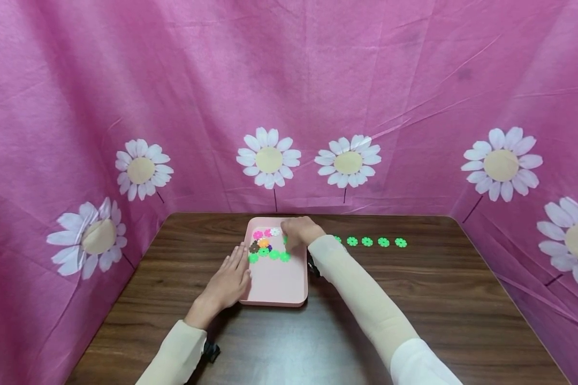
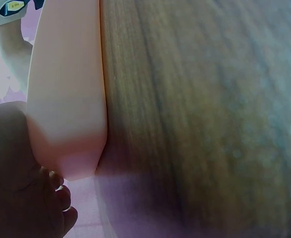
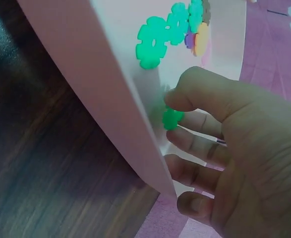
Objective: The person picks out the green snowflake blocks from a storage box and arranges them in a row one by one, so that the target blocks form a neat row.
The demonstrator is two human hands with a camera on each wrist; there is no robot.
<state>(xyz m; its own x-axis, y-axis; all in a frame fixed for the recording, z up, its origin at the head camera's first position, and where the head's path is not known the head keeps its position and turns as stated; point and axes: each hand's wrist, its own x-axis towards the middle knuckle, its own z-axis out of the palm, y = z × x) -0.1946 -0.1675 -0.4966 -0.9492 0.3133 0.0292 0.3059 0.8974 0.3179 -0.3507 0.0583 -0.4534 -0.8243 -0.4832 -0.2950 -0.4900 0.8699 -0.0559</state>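
Note:
A pink tray [image 1: 275,289] holds flower-shaped plastic pieces in its far half. My right hand [image 1: 299,232] is inside the tray at its far right. In the right wrist view, its thumb and fingers pinch a green flower piece [image 3: 172,119], partly hidden by the fingers. My left hand [image 1: 228,280] lies along the tray's left wall with its fingers straight, touching the rim. Near the right hand are green flower pieces [image 1: 274,254], pink ones [image 1: 257,235], a white one [image 1: 275,231], an orange one [image 1: 263,243] and a brown one [image 1: 254,247].
On the brown wooden table [image 1: 414,299], a row of green flower pieces [image 1: 367,241] runs rightward from beside the tray, its left end partly hidden by the right arm. A pink curtain [image 1: 308,80] printed with white daisies hangs behind the table and at both sides.

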